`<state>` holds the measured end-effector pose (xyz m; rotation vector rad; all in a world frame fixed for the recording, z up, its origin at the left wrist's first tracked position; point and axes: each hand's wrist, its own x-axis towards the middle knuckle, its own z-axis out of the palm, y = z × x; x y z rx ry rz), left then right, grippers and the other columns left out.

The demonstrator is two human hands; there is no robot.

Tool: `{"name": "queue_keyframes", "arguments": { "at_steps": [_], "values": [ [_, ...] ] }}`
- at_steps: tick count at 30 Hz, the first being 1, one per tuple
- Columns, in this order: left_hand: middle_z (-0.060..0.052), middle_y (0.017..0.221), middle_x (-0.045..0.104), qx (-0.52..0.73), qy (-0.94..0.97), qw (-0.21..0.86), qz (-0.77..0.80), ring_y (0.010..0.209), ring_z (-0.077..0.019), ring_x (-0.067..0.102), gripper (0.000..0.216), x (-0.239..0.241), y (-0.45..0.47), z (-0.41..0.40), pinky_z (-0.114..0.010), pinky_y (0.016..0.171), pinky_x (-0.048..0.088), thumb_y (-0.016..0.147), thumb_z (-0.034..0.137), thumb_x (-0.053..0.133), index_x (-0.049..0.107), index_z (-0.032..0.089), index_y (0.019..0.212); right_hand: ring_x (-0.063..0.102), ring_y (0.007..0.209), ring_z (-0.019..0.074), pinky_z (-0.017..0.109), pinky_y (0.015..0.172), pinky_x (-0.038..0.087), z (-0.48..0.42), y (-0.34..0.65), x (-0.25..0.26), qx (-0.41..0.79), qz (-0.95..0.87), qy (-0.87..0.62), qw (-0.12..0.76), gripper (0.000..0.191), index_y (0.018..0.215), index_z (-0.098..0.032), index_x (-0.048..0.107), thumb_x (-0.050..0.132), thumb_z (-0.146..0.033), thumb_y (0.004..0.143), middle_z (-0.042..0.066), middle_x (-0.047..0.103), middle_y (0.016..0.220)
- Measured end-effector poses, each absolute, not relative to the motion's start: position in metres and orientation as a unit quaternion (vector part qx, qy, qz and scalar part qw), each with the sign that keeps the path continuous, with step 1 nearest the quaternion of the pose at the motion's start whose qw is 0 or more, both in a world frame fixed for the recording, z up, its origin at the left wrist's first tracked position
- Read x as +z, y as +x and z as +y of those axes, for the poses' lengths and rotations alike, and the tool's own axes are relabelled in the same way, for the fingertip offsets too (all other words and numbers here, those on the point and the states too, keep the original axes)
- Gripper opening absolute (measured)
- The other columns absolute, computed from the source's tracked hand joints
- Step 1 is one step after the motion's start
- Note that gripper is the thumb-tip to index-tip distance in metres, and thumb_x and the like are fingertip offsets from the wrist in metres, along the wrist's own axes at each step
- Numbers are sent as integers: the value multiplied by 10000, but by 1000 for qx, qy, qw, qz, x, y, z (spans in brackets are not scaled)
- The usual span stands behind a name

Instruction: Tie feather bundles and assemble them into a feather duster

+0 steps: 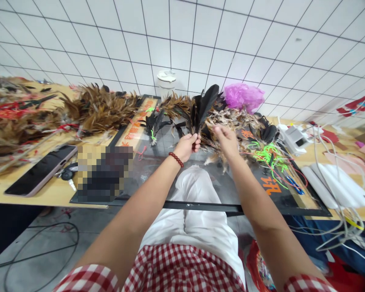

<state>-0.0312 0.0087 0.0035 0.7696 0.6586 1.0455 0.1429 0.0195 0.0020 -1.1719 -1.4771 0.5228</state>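
My left hand [188, 147], with a dark red bead bracelet at the wrist, is closed around the lower ends of a bunch of black feathers [197, 111]. The feathers stand up and fan out above the fingers. To its right, my right hand [226, 138] is slightly blurred, its fingers curled together beside a pile of mottled feathers [228, 119]; whatever they pinch is hidden. A small black feather bundle [154, 125], tied with bright green string, lies left of my left hand on the dark glass panel [158, 170].
Brown feather bundles [100, 107] cover the left side. A phone [42, 168] and keys [67, 173] lie near the front edge. Behind are a lidded white cup [166, 81] and a pink plastic bag [243, 97]. Green strings [270, 156], a blue pen [294, 185] and white cables [337, 162] are right.
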Motion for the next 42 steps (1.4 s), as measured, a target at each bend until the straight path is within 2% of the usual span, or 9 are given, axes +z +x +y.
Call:
{"name": "queue_keyframes", "arguments": {
  "at_steps": [4, 7, 12, 16, 21, 25, 32, 36, 42],
  "values": [
    [46, 555, 420, 380, 389, 791, 282, 427, -56, 422, 200, 2, -32, 6, -163, 396, 318, 836, 290, 613, 516, 143, 740, 563, 661, 139, 291, 672, 491, 10, 118, -1, 521, -600, -409, 449, 504, 670, -183, 578, 648, -683, 662, 3, 593, 651],
    [36, 558, 445, 322, 404, 811, 274, 444, -75, 476, 204, 3, -31, 4, -179, 410, 375, 825, 297, 627, 522, 142, 745, 502, 516, 108, 267, 551, 472, 7, 113, 1, 600, -548, -389, 434, 538, 566, -183, 499, 701, -681, 599, -19, 522, 518],
    [-61, 733, 636, 329, 413, 807, 263, 666, -146, 655, 187, 0, -32, 4, -308, 666, 546, 812, 277, 655, 574, 110, 835, 268, 321, 50, 198, 311, 242, 5, 112, 4, 611, -514, -403, 447, 505, 797, -169, 602, 717, -627, 617, -99, 366, 392],
    [-64, 666, 638, 289, 412, 824, 261, 667, -174, 671, 189, -3, -33, 7, -364, 714, 550, 797, 263, 675, 586, 96, 794, 348, 342, 76, 212, 311, 281, 5, 111, 1, 620, -535, -403, 408, 542, 898, -163, 605, 677, -643, 656, -83, 408, 441],
    [-23, 670, 613, 445, 327, 784, 283, 609, -102, 620, 155, 0, -30, 10, -240, 631, 516, 860, 193, 580, 554, 120, 726, 609, 881, 184, 318, 748, 529, 7, 112, -6, 384, -672, -422, 472, 684, 1148, -201, 526, 729, -597, 629, 73, 620, 1020],
    [-23, 719, 601, 465, 316, 777, 284, 625, -86, 594, 159, 3, -29, 9, -207, 598, 486, 852, 215, 591, 548, 124, 729, 371, 1314, 305, 478, 1057, 365, 5, 111, -8, 135, -767, -451, 436, 776, 1341, -216, 419, 714, -523, 692, 149, 396, 1415],
    [34, 627, 511, 585, 298, 672, 342, 529, -54, 522, 209, 5, -30, 14, -170, 539, 434, 918, 276, 481, 458, 167, 741, 546, 1041, 260, 420, 933, 435, 14, 130, -6, 45, -719, -512, 468, 396, 1189, -218, 581, 591, -366, 822, 106, 595, 1160],
    [74, 547, 372, 632, 260, 611, 400, 396, -27, 342, 230, 3, -34, 22, -143, 401, 261, 936, 278, 436, 427, 181, 728, 574, 896, 242, 398, 857, 437, 19, 143, -8, 22, -710, -601, 367, 178, 862, -201, 695, 529, -262, 837, 77, 646, 879],
    [69, 534, 370, 638, 247, 608, 402, 387, -30, 327, 240, 1, -34, 23, -144, 381, 237, 930, 284, 442, 428, 181, 713, 563, 872, 236, 364, 786, 427, 17, 145, -13, 11, -721, -645, 254, 90, 794, -207, 694, 628, -250, 751, 79, 637, 871]
  ]
}}
